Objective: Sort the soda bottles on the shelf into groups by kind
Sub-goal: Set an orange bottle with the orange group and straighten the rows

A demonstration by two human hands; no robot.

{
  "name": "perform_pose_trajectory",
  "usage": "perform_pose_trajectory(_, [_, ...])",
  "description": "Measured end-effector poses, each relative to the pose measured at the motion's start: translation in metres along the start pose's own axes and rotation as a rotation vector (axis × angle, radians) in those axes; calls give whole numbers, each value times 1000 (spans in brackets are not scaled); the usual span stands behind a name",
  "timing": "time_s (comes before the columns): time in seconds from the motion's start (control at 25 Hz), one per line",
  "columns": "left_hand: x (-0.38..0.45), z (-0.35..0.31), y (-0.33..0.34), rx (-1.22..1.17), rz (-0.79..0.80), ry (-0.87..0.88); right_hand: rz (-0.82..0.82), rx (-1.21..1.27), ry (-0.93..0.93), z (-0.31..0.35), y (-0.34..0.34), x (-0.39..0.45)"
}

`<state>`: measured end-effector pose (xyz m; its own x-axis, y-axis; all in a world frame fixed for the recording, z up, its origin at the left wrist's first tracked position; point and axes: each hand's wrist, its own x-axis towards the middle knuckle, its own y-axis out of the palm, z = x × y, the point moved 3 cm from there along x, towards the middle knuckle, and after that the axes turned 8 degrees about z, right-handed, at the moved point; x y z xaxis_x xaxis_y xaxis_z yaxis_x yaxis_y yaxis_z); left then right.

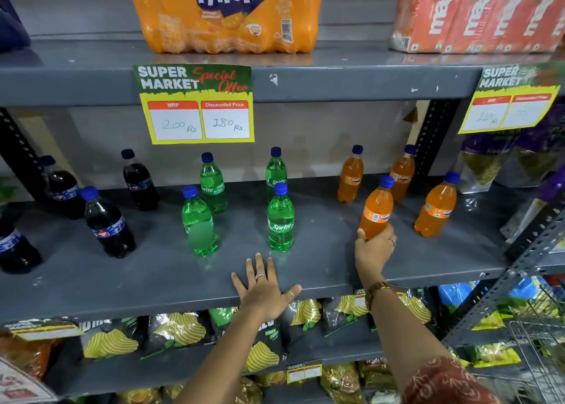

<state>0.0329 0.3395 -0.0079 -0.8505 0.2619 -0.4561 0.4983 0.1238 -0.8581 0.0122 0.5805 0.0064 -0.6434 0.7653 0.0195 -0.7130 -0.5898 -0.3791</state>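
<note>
Orange Fanta bottle (376, 211) upright on the grey shelf (153, 269), our right hand (373, 249) wrapped round its base, our left hand (265, 287) flat and spread on the shelf edge, green Sprite bottles (280, 220) mid-shelf, dark cola bottles (107, 223) left.

Grey metal shelf (153, 281): bare strip along front edge, 6 o'clock, wide enough for a flat hand. Open lane between green plastic Sprite bottles (280, 218) at centre and orange plastic Fanta bottles (437, 208) toward 3 o'clock. Narrower lane between the greens and the dark cola bottles (108, 223) at 9 o'clock. Overhead, upper shelf lip with hanging yellow paper price card (197, 105) at 12 o'clock limits reach from above.
</note>
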Motion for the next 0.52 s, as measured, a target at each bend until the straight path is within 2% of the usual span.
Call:
perform_pose_trajectory(0.24, [1, 1, 0, -16, -9, -1, -106, 109, -59, 3, 1, -30])
perform_pose_trajectory(0.4, [0, 1, 2, -39, -41, 2, 58, 18, -184, 5, 17, -57])
perform_pose_trajectory(0.52, [-3, 4, 1, -62, -102, 22, 209, -25, -197, 7, 31, -66])
